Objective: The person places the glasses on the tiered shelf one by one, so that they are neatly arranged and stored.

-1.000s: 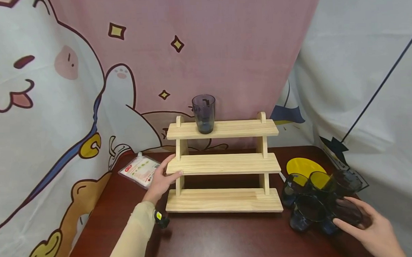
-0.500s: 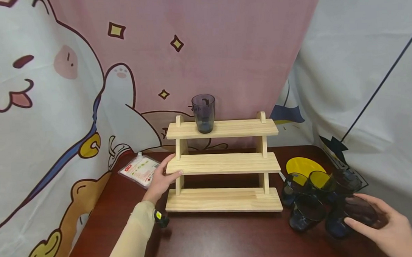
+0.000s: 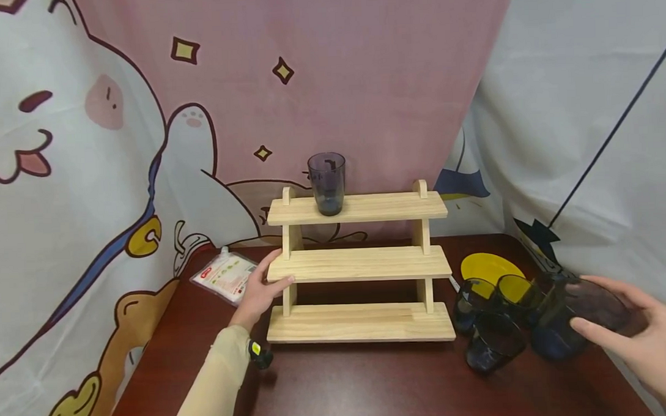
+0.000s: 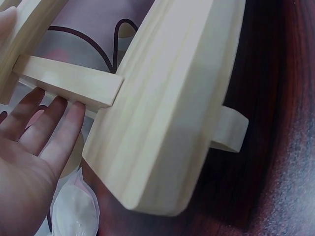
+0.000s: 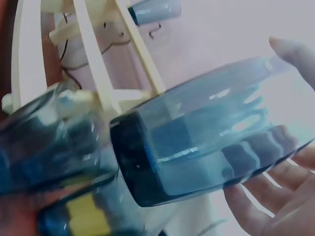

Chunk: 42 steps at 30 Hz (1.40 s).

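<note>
A three-tier wooden display stand (image 3: 358, 265) stands on the table, with one dark tinted glass (image 3: 328, 183) upright on its top tier. My left hand (image 3: 261, 291) grips the stand's left end at the middle tier, the thumb in front; in the left wrist view, its fingers (image 4: 54, 120) touch the side support. At the right, my right hand (image 3: 640, 332) holds a tinted blue glass (image 5: 197, 137) by its rim end, fingers and thumb on opposite sides. The held glass is tilted and lifted beside several similar glasses (image 3: 492, 343) grouped on the table.
A yellow disc (image 3: 489, 267) lies behind the grouped glasses. A clear spouted pouch (image 3: 226, 276) with a printed label lies left of the stand. Printed cloth (image 3: 383, 77) hangs behind and beside the dark red-brown table (image 3: 361, 384).
My right hand has drawn one glass rightward out of the group and raised it. The left hand keeps its hold on the stand.
</note>
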### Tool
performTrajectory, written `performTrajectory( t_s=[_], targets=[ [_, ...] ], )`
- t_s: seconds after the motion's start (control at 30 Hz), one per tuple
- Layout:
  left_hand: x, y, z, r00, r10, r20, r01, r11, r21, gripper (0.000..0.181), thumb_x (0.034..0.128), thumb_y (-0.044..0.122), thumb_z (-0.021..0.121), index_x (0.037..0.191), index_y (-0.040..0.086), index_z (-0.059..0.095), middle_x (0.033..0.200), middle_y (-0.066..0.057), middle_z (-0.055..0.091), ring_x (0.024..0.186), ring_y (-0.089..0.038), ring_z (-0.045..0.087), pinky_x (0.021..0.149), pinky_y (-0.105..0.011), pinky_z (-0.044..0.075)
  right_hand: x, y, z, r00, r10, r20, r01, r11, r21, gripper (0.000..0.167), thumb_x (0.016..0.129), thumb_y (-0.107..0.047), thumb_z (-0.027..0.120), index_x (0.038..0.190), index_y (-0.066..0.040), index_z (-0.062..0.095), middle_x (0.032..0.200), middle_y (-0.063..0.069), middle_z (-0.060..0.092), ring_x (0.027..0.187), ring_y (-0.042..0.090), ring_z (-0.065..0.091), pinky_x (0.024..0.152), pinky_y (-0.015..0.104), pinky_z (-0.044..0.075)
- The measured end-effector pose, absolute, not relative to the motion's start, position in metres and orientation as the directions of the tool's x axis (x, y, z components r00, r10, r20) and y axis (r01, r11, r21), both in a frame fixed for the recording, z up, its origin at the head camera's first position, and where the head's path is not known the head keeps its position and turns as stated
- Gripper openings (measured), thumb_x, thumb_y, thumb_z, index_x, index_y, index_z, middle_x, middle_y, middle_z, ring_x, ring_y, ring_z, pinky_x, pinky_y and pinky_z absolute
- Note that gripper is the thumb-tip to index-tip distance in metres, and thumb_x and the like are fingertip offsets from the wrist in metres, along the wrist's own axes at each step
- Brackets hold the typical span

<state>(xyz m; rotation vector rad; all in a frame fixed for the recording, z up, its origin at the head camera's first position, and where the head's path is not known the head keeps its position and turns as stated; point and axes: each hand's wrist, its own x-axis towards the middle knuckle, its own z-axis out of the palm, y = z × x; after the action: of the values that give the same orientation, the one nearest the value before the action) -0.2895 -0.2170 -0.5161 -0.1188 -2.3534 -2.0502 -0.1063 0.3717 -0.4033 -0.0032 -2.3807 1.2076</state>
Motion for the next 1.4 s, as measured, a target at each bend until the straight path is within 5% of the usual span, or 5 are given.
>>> performTrajectory(
  t_s=[0.27,0.63,0.9,1.17,1.4],
  targets=[
    [-0.288,-0.217,-0.514,-0.997,0.042,0.065,0.07,0.132,0.989,0.077,0.0922,0.016,0.084,0.159,0.031,0.048,0.141,-0.017,0.06,0.102,-0.021,0.07,0.082,-0.04,0.062,-0.133,0.342,-0.376,-0.879,0.184,0.44,-0.299,0.506,-0.809,0.071,0.082,0.014,0.082,0.147,-0.006,0.059,0.123,-0.014,0.07,0.102,-0.004,0.068,0.077,0.008,0.052],
    [-0.287,-0.216,-0.515,-0.996,0.043,0.079,0.084,0.12,0.989,0.075,0.0921,0.014,0.083,0.156,0.033,0.05,0.138,-0.018,0.062,0.103,-0.023,0.071,0.082,-0.042,0.062,-0.179,0.312,-0.361,-0.862,0.114,0.494,-0.423,0.375,-0.825,0.066,0.081,0.016,0.082,0.142,-0.002,0.062,0.116,-0.007,0.076,0.104,0.003,0.071,0.076,0.01,0.054],
    [-0.286,-0.216,-0.515,-0.996,0.044,0.081,0.086,0.114,0.99,0.075,0.0924,0.012,0.083,0.157,0.03,0.05,0.138,-0.018,0.062,0.102,-0.023,0.071,0.083,-0.043,0.063,-0.203,0.287,-0.358,-0.892,0.111,0.439,-0.338,0.482,-0.809,0.062,0.087,-0.007,0.086,0.145,-0.01,0.062,0.117,-0.013,0.073,0.101,0.004,0.066,0.073,0.01,0.052],
    [-0.286,-0.215,-0.515,-0.996,0.049,0.075,0.08,0.106,0.991,0.077,0.0917,0.014,0.084,0.158,0.029,0.048,0.139,-0.018,0.062,0.101,-0.021,0.071,0.082,-0.041,0.062,-0.223,0.261,-0.347,-0.917,0.091,0.388,-0.279,0.549,-0.788,0.069,0.089,-0.031,0.087,0.15,-0.017,0.057,0.131,0.003,0.068,0.103,0.008,0.062,0.078,0.012,0.049],
    [-0.287,-0.215,-0.516,-0.995,0.048,0.083,0.088,0.107,0.99,0.077,0.0912,0.016,0.085,0.158,0.03,0.049,0.14,-0.018,0.061,0.102,-0.022,0.071,0.082,-0.041,0.062,-0.242,0.236,-0.333,-0.921,0.049,0.386,-0.311,0.506,-0.804,0.07,0.09,-0.035,0.086,0.15,-0.016,0.056,0.135,0.007,0.067,0.109,0.012,0.062,0.082,0.012,0.05]
  ],
)
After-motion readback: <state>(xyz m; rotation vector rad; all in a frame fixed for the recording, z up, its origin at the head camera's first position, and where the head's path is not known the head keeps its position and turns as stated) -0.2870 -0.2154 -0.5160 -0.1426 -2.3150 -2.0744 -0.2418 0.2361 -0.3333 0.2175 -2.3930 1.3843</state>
